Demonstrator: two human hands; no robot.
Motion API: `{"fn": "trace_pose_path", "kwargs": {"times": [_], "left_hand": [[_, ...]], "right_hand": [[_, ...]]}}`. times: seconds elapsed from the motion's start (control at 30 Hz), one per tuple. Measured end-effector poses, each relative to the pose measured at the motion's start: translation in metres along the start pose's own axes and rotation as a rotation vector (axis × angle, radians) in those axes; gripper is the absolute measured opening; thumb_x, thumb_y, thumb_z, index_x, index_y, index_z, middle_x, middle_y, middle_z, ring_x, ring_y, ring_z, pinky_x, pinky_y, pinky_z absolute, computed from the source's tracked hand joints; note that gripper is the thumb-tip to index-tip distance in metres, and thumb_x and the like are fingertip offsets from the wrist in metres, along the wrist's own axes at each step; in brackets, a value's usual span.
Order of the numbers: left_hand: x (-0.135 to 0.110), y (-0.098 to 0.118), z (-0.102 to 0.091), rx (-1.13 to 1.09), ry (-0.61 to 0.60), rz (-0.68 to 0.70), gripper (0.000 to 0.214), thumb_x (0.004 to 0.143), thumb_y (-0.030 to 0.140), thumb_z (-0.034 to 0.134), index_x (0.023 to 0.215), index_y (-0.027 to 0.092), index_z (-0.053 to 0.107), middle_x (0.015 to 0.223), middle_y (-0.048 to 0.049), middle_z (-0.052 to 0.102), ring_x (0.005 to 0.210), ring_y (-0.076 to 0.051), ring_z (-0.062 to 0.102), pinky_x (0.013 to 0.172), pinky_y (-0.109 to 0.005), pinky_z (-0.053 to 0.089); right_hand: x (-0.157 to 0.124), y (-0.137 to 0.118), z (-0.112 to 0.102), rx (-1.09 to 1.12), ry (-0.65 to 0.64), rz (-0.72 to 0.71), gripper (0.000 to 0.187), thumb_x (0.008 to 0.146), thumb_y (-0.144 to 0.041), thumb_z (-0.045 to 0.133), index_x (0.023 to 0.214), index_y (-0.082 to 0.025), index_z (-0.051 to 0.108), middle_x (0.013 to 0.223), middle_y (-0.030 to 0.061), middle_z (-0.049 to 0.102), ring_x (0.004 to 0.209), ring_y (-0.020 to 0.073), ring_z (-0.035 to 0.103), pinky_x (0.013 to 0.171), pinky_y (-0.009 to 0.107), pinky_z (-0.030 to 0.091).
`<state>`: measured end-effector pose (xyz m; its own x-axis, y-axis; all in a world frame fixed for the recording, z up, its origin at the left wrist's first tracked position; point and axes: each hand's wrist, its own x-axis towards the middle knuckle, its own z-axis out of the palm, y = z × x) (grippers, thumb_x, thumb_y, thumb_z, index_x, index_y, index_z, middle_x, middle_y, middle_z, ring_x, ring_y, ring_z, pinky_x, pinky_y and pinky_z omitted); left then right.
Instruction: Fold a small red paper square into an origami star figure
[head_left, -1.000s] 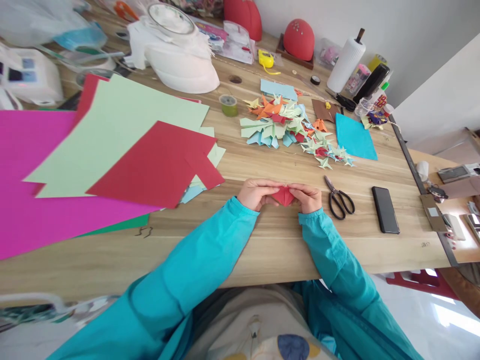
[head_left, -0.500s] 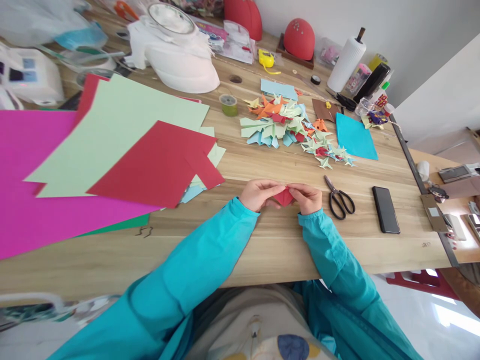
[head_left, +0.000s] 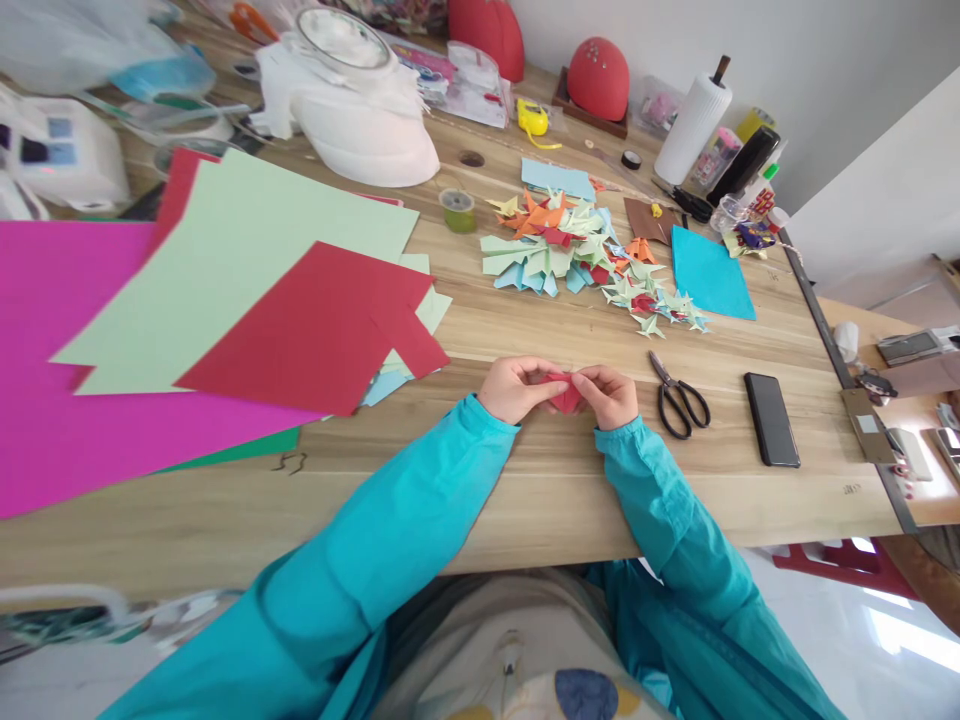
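Observation:
Between both hands, over the front part of the table, is a small folded piece of red paper. My left hand pinches its left side between thumb and fingers. At the right, my right hand pinches the upper right edge, fingertips close to the left ones. The fingers cover parts of the paper, so its full shape is hidden. A pair of black-handled scissors lies just right of my right hand. Beyond the hands sits a pile of folded paper cranes in orange, green, blue and red.
Large coloured sheets lie at the left, among them a red sheet, a pale green sheet and a magenta sheet. A phone rests at the right, below a blue square. A green spool and tape measure stand farther back.
My right hand has shifted slightly left, toward my left hand. The red paper has turned a little between the fingers, and more of it shows at my left thumb.

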<state>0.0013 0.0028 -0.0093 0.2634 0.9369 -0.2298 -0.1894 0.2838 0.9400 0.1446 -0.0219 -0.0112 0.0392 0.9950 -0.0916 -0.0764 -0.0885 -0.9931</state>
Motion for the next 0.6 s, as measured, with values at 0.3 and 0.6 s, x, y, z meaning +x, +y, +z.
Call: {"fn": "trace_pose_path", "kwargs": {"times": [0.3,0.6], "left_hand": [[-0.0027,0.0042,0.0025,-0.108,-0.046,-0.065,0.036,0.053,0.043,0.074,0.068,0.011,0.066,0.06,-0.0052,0.065,0.052,-0.019,0.063,0.042,-0.029,0.052],[-0.0008,0.0007,0.0,0.079,-0.057,0.059,0.028,0.057,0.037,0.072,0.067,0.012,0.066,0.056,-0.0029,0.065,0.048,-0.017,0.061,0.041,-0.027,0.053]], "right_hand": [[-0.0002,-0.001,-0.0003,-0.016,0.001,-0.063,0.026,0.065,-0.042,0.068,0.067,-0.017,0.061,0.05,-0.0027,0.058,0.041,0.0092,0.052,0.039,0.022,0.046],[0.0015,-0.0001,0.0002,-0.04,0.011,-0.057,0.031,0.064,-0.045,0.067,0.066,-0.015,0.059,0.049,-0.0027,0.058,0.04,0.0089,0.052,0.038,0.021,0.044]]}}
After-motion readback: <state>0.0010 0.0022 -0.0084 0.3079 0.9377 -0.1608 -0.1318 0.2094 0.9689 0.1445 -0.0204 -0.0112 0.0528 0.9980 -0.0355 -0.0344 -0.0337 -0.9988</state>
